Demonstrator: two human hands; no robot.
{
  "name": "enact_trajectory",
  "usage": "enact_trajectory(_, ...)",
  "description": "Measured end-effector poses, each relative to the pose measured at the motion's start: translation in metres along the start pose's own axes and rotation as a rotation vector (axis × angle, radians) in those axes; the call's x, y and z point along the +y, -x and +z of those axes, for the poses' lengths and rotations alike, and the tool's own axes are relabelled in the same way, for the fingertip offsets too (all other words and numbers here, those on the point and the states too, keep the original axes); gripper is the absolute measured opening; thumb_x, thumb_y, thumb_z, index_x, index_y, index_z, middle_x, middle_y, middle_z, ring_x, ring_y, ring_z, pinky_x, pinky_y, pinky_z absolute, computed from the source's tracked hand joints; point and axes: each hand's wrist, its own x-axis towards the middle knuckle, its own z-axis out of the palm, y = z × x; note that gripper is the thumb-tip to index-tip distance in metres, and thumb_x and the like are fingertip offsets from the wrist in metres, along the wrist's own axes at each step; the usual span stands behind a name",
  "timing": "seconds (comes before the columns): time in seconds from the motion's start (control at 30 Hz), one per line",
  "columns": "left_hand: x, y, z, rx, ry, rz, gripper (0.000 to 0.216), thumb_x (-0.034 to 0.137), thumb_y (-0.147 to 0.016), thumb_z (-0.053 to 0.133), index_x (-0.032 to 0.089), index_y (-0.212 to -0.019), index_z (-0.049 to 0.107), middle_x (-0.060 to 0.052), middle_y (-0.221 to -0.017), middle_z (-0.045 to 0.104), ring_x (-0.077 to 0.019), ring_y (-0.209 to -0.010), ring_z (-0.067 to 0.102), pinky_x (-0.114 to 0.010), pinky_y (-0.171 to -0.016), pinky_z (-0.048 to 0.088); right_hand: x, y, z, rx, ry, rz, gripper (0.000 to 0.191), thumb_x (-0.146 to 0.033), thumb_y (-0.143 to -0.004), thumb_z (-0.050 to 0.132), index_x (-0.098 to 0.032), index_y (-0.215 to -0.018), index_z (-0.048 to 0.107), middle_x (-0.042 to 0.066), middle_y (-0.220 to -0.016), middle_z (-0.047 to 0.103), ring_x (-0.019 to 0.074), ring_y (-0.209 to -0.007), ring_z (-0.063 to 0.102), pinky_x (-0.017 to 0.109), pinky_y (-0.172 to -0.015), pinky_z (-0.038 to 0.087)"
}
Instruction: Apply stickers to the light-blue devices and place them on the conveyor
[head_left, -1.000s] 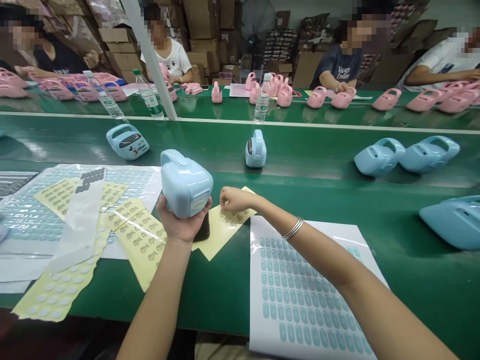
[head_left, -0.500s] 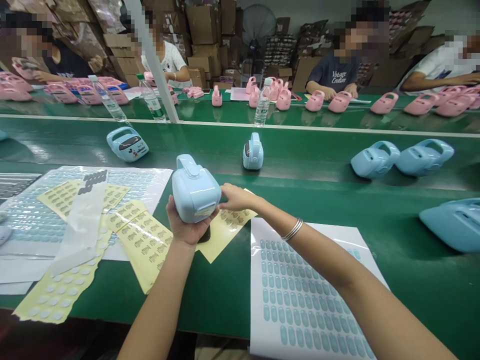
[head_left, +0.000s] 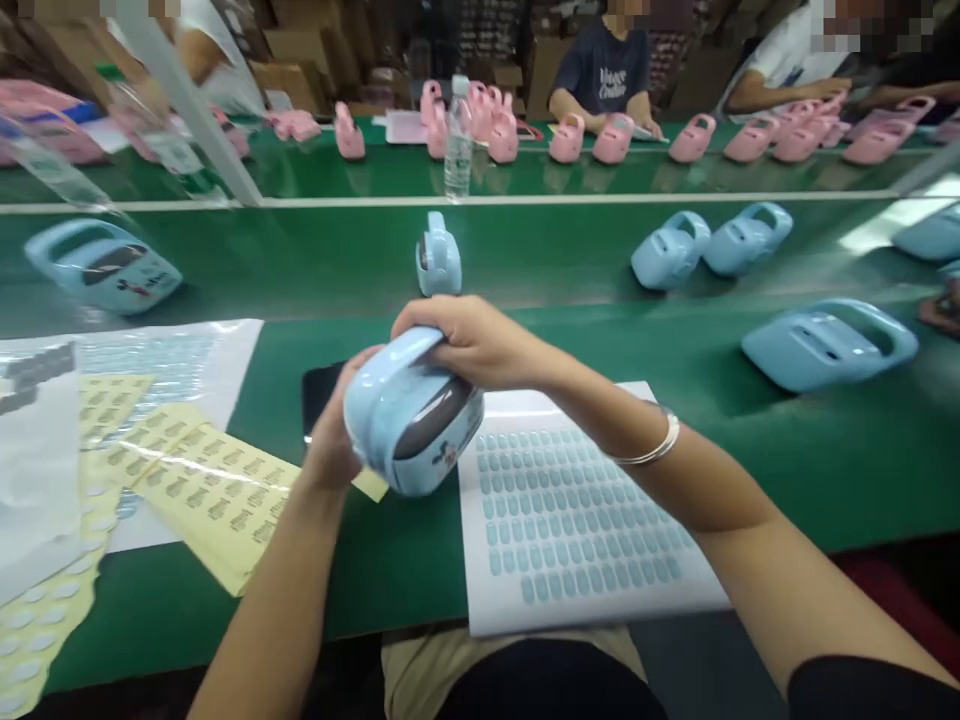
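Both my hands hold a light blue plastic casing (head_left: 411,425) above the green table (head_left: 787,470). Its dark window and a small cartoon print face me. My left hand (head_left: 334,430) cups its left side from below with fingers closed round it. My right hand (head_left: 469,345) grips its top, fingers wrapped over the edge, a silver bangle on that wrist. Under the casing lies a white sheet of pale blue oval stickers (head_left: 577,510). A dark phone (head_left: 319,395) lies just left of my left hand.
Yellow sticker sheets (head_left: 202,490) and white backing sheets (head_left: 45,440) lie at the left. More blue casings (head_left: 829,345) (head_left: 439,258) (head_left: 105,265) sit on the belt. Pink casings (head_left: 615,140) and a water bottle (head_left: 456,140) stand on the far table, where other people sit.
My right hand left the yellow sheet and took the top of the casing. Both hands turned the casing over and brought it nearer. My view shifted left and down.
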Motion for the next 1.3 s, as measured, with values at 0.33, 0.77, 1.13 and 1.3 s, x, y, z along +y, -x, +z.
enact_trajectory(0.33, -0.046, -0.009, 0.038, 0.381, -0.514, 0.301, 0.056, 0.025, -0.041, 0.082, 0.017, -0.094, 0.064, -0.001, -0.085, 0.065, -0.0171, -0.077, 0.061, -0.022, -0.064, 0.053, -0.02, 0.05, -0.017, 0.09, 0.433, 0.397, 0.026, -0.017, -0.086, 0.046, -0.012, -0.111, 0.051, 0.001, -0.109, 0.052, 0.0157, -0.109, 0.048, 0.027, -0.088, 0.039)
enact_trajectory(0.77, -0.038, -0.019, 0.051, 0.742, -0.183, -0.077, 0.058, 0.054, -0.054, 0.06, 0.038, -0.11, 0.057, 0.002, -0.075, 0.068, -0.0247, -0.082, 0.06, -0.023, -0.04, 0.047, -0.039, 0.329, 0.031, 0.219, 0.687, 0.452, 0.017, -0.031, -0.085, 0.057, -0.018, -0.092, 0.065, 0.009, -0.095, 0.063, 0.0215, -0.102, 0.055, 0.04, -0.083, 0.05)
enact_trajectory(1.13, -0.045, -0.021, 0.049, 0.783, -0.153, -0.115, 0.057, 0.052, -0.063, 0.054, 0.041, -0.119, 0.049, 0.005, -0.064, 0.065, -0.0142, -0.045, 0.054, -0.022, -0.033, 0.044, -0.04, 0.316, 0.03, 0.154, 0.792, 0.21, 0.012, -0.011, -0.085, 0.054, -0.014, -0.096, 0.06, 0.003, -0.075, 0.064, 0.012, -0.069, 0.057, 0.025, -0.061, 0.052)
enact_trajectory(1.3, -0.049, -0.019, 0.047, 0.754, -0.044, -0.104, 0.052, 0.043, -0.055, 0.061, 0.037, -0.107, 0.059, 0.005, -0.067, 0.069, -0.017, -0.047, 0.06, -0.026, -0.033, 0.049, -0.041, 0.303, 0.022, 0.081, 0.717, 0.241, 0.017, -0.006, -0.088, 0.044, -0.013, -0.09, 0.059, 0.003, -0.067, 0.061, 0.0119, -0.06, 0.053, 0.025, -0.053, 0.048)
